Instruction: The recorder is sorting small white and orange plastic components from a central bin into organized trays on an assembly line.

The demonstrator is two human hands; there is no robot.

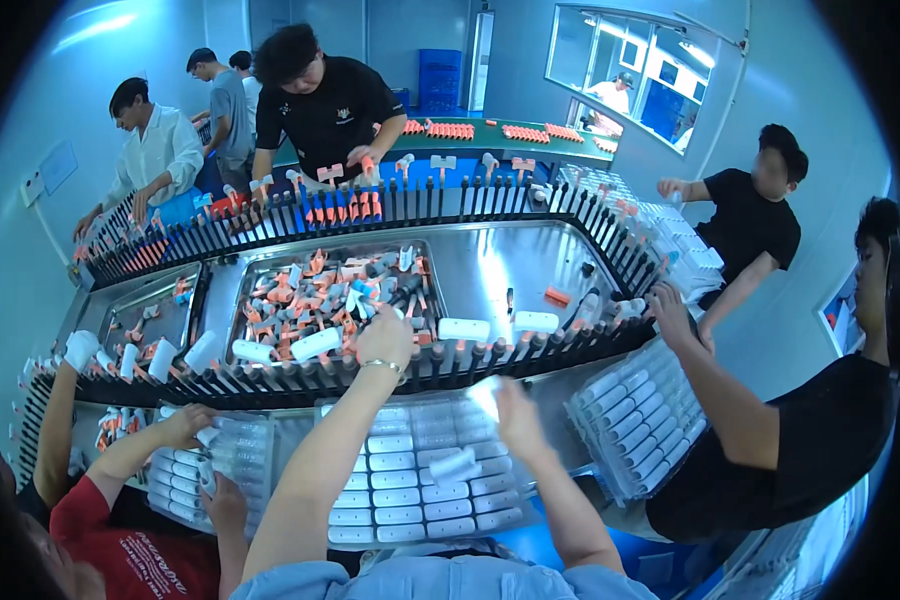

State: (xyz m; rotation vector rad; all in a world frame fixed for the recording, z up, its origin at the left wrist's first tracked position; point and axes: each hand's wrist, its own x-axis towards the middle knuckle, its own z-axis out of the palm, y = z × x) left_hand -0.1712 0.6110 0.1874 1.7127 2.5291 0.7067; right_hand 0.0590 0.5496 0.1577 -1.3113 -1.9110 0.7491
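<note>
My left hand (385, 337) reaches over the near row of black posts (440, 370), beside the heap of small orange, white and grey parts (335, 290). Its fingers are bent together, and what they hold is hidden. Above the tray in front of me, my right hand (520, 425) is closed on a white oblong casing (486, 396), blurred by motion. The clear plastic tray (322, 500) bears rows of similar white casings. One loose casing (455, 465) lies slanted on top of them. White casings (316, 344) also sit on several posts left of my hand.
A metal basin (500, 250) lies inside the ring of posts. Co-workers stand all around: a person in red (150, 540) close on my left, others in black (770, 440) on the right. Another filled tray (640, 420) stands to my right. A green conveyor (480, 145) runs behind.
</note>
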